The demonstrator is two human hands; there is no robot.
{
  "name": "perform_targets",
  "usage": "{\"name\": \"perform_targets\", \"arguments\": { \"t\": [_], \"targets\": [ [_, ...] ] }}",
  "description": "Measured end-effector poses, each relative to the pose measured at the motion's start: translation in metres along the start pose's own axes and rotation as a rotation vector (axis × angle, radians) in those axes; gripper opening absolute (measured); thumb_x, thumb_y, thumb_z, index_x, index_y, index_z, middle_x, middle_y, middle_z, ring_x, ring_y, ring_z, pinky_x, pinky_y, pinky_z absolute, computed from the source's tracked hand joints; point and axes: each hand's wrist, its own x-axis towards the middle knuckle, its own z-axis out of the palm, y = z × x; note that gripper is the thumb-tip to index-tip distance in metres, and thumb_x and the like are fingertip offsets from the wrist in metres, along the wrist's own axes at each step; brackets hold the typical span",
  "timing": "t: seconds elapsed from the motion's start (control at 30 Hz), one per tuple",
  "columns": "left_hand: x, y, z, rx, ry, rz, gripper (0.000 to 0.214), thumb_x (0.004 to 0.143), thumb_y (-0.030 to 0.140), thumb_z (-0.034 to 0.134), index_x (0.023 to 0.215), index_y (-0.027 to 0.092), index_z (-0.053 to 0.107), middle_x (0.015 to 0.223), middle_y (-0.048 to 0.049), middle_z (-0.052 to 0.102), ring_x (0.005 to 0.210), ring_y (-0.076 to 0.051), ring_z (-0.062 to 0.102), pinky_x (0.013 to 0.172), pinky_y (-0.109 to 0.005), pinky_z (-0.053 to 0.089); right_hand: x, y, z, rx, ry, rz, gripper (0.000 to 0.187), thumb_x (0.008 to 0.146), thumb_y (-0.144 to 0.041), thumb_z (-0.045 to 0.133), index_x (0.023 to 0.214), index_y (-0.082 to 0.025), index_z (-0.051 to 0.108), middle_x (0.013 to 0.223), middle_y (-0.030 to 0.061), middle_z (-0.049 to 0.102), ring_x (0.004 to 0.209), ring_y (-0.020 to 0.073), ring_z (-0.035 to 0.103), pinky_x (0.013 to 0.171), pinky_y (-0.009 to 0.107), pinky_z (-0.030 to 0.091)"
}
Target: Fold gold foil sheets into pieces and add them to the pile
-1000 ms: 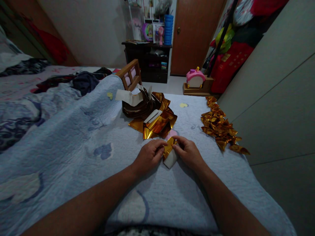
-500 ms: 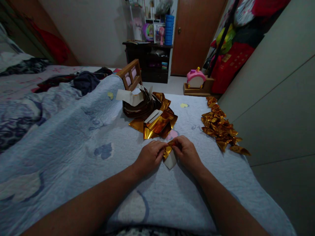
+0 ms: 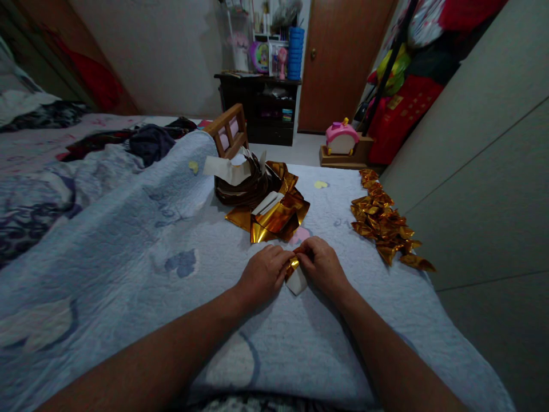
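A small sheet of gold foil paper [image 3: 297, 281], its pale underside showing at the near corner, is pinched between both hands over the bed. My left hand [image 3: 266, 269] grips its left side with fingers closed. Closed on the upper right part is my right hand [image 3: 322, 264], its fingertips almost touching the left ones. The hands hide much of the fold. Just beyond them lies a loose heap of gold foil sheets [image 3: 281, 214], against a dark curled stack of paper [image 3: 242, 186] with whitish edges.
Folded gold foil pieces [image 3: 381, 220] lie piled along the bed's right edge, beside a pale cabinet [image 3: 484, 171]. A light blue quilt [image 3: 141, 286] covers the bed. Past the foot stand a wooden bed post [image 3: 229, 129], a pink toy [image 3: 342, 137] and a dark shelf [image 3: 259, 109].
The hands have shifted slightly around the foil paper, and the right fingertips have come a little closer to the left. The piles look the same.
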Motion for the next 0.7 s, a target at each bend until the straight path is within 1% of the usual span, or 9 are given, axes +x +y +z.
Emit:
{"name": "perform_targets", "arguments": {
  "t": [0.13, 0.27, 0.4, 0.53, 0.6, 0.7],
  "targets": [
    [-0.0006, 0.0017, 0.0021, 0.069, -0.011, -0.002, 0.024, 0.096, 0.016, 0.053, 0.117, 0.017, 0.065, 0.096, -0.0076, 0.063, 0.089, -0.024, 0.056, 0.080, -0.037, 0.050, -0.0003, 0.0010, -0.0010, 0.030, -0.004, 0.002, 0.012, 0.079, -0.009, 0.061, 0.079, -0.021, 0.059, 0.079, 0.0014, 0.060, 0.076, 0.0178, 0.054, 0.071, 0.030, 0.041],
    [-0.0004, 0.0031, 0.0027, 0.107, -0.028, 0.000, 0.024, 0.098, 0.018, 0.051, 0.119, 0.016, 0.064, 0.097, -0.0082, 0.062, 0.089, -0.024, 0.056, 0.080, -0.037, 0.050, 0.0000, 0.0027, -0.0014, 0.043, -0.011, 0.021, 0.012, 0.079, -0.009, 0.060, 0.080, -0.021, 0.060, 0.079, 0.0014, 0.061, 0.076, 0.0180, 0.055, 0.071, 0.030, 0.041],
    [0.0001, 0.0042, 0.0023, 0.130, -0.041, -0.005, 0.025, 0.098, 0.018, 0.051, 0.119, 0.017, 0.064, 0.097, -0.0080, 0.062, 0.088, -0.023, 0.056, 0.080, -0.037, 0.050, 0.0000, 0.0047, -0.0014, 0.043, -0.014, 0.011, 0.012, 0.080, -0.011, 0.059, 0.087, -0.021, 0.062, 0.082, 0.0025, 0.063, 0.077, 0.0188, 0.056, 0.073, 0.031, 0.043],
    [0.0003, 0.0050, 0.0031, 0.121, -0.003, 0.003, 0.023, 0.099, 0.020, 0.052, 0.117, 0.018, 0.065, 0.100, -0.0082, 0.063, 0.088, -0.022, 0.057, 0.078, -0.036, 0.051, -0.0002, 0.0055, -0.0012, 0.055, -0.006, -0.016, 0.017, 0.082, -0.011, 0.056, 0.095, -0.020, 0.063, 0.088, 0.0043, 0.064, 0.082, 0.0197, 0.057, 0.076, 0.032, 0.044],
    [0.0006, 0.0049, 0.0046, 0.116, 0.029, 0.030, 0.021, 0.100, 0.020, 0.053, 0.116, 0.018, 0.066, 0.104, -0.0084, 0.065, 0.090, -0.022, 0.057, 0.080, -0.036, 0.051, -0.0001, 0.0053, -0.0009, 0.056, -0.002, -0.027, 0.017, 0.081, -0.010, 0.055, 0.093, -0.020, 0.062, 0.088, 0.0045, 0.063, 0.082, 0.0199, 0.057, 0.077, 0.032, 0.044],
    [0.0008, 0.0040, 0.0073, 0.127, 0.055, 0.095, 0.020, 0.100, 0.021, 0.055, 0.115, 0.018, 0.067, 0.109, -0.0077, 0.069, 0.092, -0.022, 0.057, 0.084, -0.038, 0.051, 0.0003, 0.0051, -0.0006, 0.055, 0.002, -0.027, 0.013, 0.080, -0.008, 0.056, 0.085, -0.020, 0.060, 0.085, 0.0042, 0.060, 0.081, 0.0201, 0.055, 0.076, 0.032, 0.043]
  ]
}}
